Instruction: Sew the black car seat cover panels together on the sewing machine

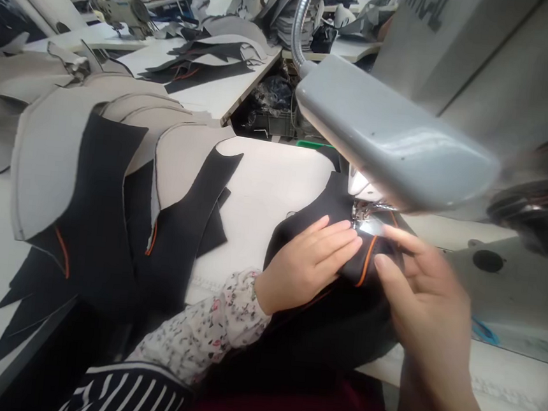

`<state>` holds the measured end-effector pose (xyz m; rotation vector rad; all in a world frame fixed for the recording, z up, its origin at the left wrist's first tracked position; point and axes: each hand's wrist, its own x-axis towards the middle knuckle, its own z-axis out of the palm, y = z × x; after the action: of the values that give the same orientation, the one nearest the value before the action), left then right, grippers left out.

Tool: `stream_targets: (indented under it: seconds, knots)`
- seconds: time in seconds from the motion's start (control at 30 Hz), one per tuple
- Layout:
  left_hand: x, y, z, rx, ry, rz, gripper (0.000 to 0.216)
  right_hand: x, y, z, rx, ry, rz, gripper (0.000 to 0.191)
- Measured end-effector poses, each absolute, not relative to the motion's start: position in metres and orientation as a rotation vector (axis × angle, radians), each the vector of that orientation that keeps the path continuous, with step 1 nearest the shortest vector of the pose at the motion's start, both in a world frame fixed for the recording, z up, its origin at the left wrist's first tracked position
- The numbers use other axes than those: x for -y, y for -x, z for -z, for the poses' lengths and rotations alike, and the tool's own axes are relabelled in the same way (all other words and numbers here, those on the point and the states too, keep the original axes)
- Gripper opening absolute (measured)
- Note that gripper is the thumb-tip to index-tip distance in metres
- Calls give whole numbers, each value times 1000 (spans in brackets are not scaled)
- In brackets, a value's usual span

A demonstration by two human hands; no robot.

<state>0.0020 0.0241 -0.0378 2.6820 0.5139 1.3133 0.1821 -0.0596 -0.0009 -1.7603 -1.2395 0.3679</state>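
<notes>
A black fabric piece with orange piping (pixel 331 210) lies under the presser foot (pixel 363 218) of a sewing machine (pixel 504 91). My left hand (pixel 310 263), in a floral sleeve, lies flat on the fabric with its fingers stretched toward the needle. My right hand (pixel 420 285) holds the fabric's edge just right of the orange piping, thumb and fingers pinched on it. A grey lamp head (pixel 390 139) hangs over the needle and hides part of it.
A stack of grey and black cut pieces with orange trim (pixel 97 196) lies on the white table (pixel 266 185) to the left. More cut pieces cover another table (pixel 210 59) behind. Other sewing machines stand in the far background.
</notes>
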Motion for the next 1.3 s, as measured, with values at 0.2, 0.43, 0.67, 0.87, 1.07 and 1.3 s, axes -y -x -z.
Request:
stream_targets:
  seconds: [0.2,0.43,0.67,0.87,1.07,1.3]
  knots:
    - [-25,-6,36,-531,-2633,-1329,38,53,-186,4,1254,1780,-304,29]
    - [-29,-7,35,-547,-2621,-1312,38,46,-186,9,1228,1768,-289,28]
    - [-25,-8,34,-572,-2610,-1358,35,42,-189,12,1201,1722,-269,24]
    - [-27,-7,34,-563,-2613,-1400,31,38,-188,12,1187,1761,-248,23]
    - [-34,-10,33,-606,-2585,-1425,24,28,-191,14,1217,1813,-158,25]
    - [-37,-7,35,-622,-2530,-1409,28,27,-206,26,1194,1828,-269,48]
